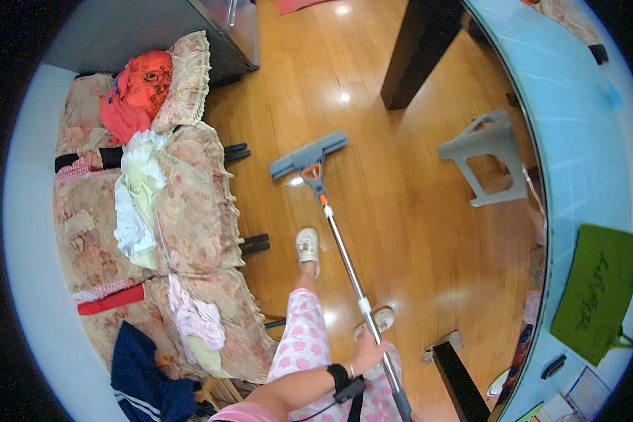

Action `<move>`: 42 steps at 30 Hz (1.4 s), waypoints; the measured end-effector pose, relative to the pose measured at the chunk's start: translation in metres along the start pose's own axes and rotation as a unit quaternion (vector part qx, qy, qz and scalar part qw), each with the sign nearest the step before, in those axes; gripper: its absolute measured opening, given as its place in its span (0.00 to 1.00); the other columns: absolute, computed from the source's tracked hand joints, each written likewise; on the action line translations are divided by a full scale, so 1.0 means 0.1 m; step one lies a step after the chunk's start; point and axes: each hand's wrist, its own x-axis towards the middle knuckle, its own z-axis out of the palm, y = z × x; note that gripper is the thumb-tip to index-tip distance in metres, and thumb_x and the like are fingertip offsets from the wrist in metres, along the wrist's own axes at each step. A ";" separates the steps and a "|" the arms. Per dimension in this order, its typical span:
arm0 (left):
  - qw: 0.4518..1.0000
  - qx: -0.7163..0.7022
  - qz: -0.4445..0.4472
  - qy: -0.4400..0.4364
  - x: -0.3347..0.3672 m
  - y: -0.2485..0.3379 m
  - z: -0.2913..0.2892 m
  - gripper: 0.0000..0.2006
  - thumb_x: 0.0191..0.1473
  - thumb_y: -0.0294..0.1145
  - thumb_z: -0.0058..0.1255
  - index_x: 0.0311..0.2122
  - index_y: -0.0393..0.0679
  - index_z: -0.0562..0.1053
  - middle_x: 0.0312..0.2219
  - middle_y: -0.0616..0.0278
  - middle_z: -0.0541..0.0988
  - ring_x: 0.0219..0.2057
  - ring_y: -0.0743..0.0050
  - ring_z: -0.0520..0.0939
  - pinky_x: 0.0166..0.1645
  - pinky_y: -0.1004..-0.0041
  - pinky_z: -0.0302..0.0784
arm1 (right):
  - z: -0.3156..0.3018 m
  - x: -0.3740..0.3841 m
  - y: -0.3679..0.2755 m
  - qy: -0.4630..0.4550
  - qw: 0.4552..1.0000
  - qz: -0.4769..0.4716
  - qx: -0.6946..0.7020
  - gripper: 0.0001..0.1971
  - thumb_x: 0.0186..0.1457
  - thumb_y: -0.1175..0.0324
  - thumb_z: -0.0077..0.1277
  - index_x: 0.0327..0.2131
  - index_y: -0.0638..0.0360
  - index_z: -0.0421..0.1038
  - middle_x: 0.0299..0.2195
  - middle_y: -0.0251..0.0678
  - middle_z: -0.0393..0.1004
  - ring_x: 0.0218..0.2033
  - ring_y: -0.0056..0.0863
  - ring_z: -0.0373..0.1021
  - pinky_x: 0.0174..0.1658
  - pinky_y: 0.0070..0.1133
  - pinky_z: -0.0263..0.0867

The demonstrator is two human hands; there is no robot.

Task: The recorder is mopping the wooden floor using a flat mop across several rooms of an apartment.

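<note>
A flat mop (308, 155) with a grey head lies on the wooden floor, its head turned at a slant. Its silver pole (346, 260) has orange and white fittings and runs back toward me. My left hand (368, 353) is closed around the lower pole, with a black band on its wrist. The dark grey handle end (402, 404) reaches the lower edge. Only a sliver of what looks like my right hand (416, 417) shows beside it, with its fingers hidden.
A floral sofa (197, 190) with clothes stands at left. To the right are a grey plastic stool (492, 158) and a blue-topped table (534, 77) with dark legs (422, 53). My white clogs (307, 244) are on the floor near the pole. A grey cabinet (155, 28) stands at the far left.
</note>
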 end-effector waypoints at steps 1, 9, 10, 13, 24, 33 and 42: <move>0.999 0.020 -0.028 0.016 0.29 0.32 -0.28 0.15 0.48 0.36 0.50 0.31 0.33 0.65 0.18 0.51 0.72 0.20 0.61 0.75 0.24 0.61 0.68 | 0.04 0.16 -0.19 0.002 0.998 -0.017 -0.065 0.23 0.53 0.67 0.50 0.53 0.55 0.60 0.26 0.51 0.72 0.25 0.46 0.71 0.28 0.32 0.66; 0.998 -0.035 0.031 0.051 2.44 1.18 -2.70 0.15 0.49 0.36 0.48 0.30 0.32 0.65 0.18 0.51 0.73 0.23 0.60 0.76 0.27 0.64 0.70 | -0.18 1.70 -3.25 0.061 0.984 -0.166 0.015 0.28 0.51 0.67 0.52 0.55 0.56 0.56 0.19 0.44 0.70 0.21 0.38 0.70 0.26 0.28 0.65; 0.997 -0.043 0.027 0.060 2.48 1.28 -2.86 0.15 0.49 0.37 0.48 0.30 0.33 0.64 0.19 0.50 0.73 0.24 0.60 0.77 0.28 0.64 0.71 | -0.23 1.72 -3.49 0.049 0.988 -0.149 0.013 0.28 0.50 0.66 0.53 0.55 0.55 0.57 0.18 0.43 0.69 0.21 0.39 0.70 0.26 0.28 0.65; 0.985 -0.163 -0.002 0.058 2.17 1.44 -3.02 0.15 0.50 0.37 0.48 0.29 0.33 0.64 0.19 0.50 0.74 0.22 0.60 0.77 0.26 0.65 0.71 | -0.36 1.53 -3.75 -0.003 0.992 -0.130 -0.007 0.26 0.52 0.69 0.51 0.54 0.57 0.57 0.20 0.40 0.70 0.20 0.32 0.69 0.26 0.25 0.64; 1.000 0.004 -0.017 0.014 1.75 1.15 -3.24 0.17 0.48 0.33 0.46 0.38 0.31 0.60 0.21 0.50 0.72 0.22 0.53 0.75 0.29 0.61 0.70 | -0.28 1.01 -3.77 0.055 0.990 -0.127 0.011 0.23 0.50 0.72 0.51 0.52 0.53 0.63 0.20 0.45 0.70 0.20 0.39 0.69 0.25 0.29 0.64; 0.998 0.044 -0.038 -0.033 1.72 1.78 -2.84 0.21 0.48 0.40 0.46 0.37 0.29 0.60 0.23 0.43 0.75 0.26 0.47 0.79 0.31 0.57 0.73 | -0.49 0.72 -3.71 0.086 0.985 0.022 0.151 0.22 0.50 0.76 0.50 0.51 0.56 0.65 0.22 0.39 0.73 0.21 0.23 0.67 0.26 0.21 0.65; 0.969 0.207 0.032 -0.134 3.17 3.06 -2.73 0.21 0.49 0.43 0.47 0.35 0.32 0.62 0.19 0.47 0.74 0.23 0.50 0.78 0.26 0.59 0.73 | -0.92 1.62 -4.11 0.122 0.964 -0.019 0.237 0.19 0.56 0.75 0.45 0.51 0.65 0.58 0.33 0.37 0.69 0.33 0.25 0.67 0.38 0.20 0.65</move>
